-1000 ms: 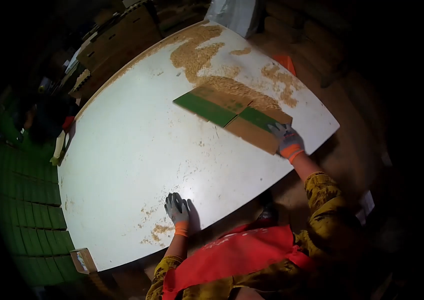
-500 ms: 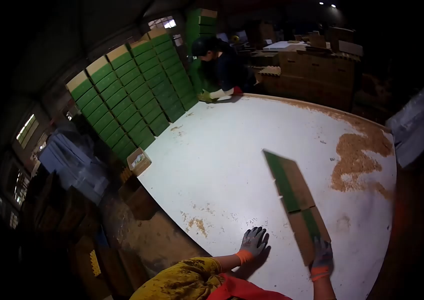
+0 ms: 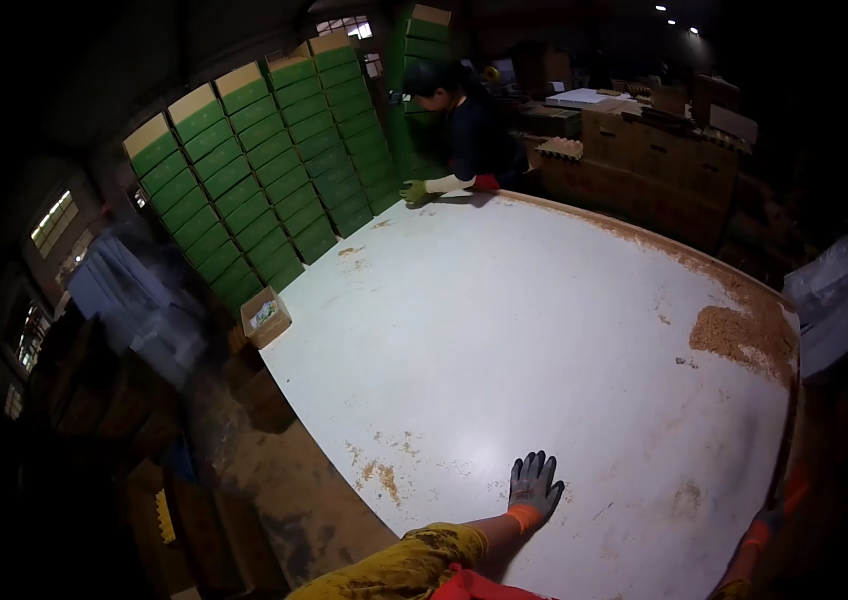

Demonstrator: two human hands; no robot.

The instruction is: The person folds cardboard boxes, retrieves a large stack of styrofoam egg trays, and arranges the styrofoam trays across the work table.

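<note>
My left hand [image 3: 536,485], in a grey glove with dark fingertips and an orange cuff, lies flat on the white tabletop [image 3: 484,330], its fingers spread and holding nothing. At the dark right edge of the table is my right hand [image 3: 771,518], with an orange cuff showing. Its fingers are smeared and in shadow, so what it holds, if anything, does not show. Brown crumbs [image 3: 744,335] like sawdust lie in a patch along the right side. A smaller scatter of crumbs [image 3: 379,480] is left of my left hand.
Across the table a person [image 3: 459,135] leans on the far edge with a gloved hand on it. Stacked green boxes [image 3: 254,170] rise at the far left. A small carton [image 3: 266,316] stands at the left corner. Brown cartons [image 3: 654,160] and plastic wrapping [image 3: 844,300] are at right.
The green-and-brown cardboard piece in my right hand has gone from view. That hand moved right, to the table edge. The crumb patch looks smaller. My left hand stays on the table.
</note>
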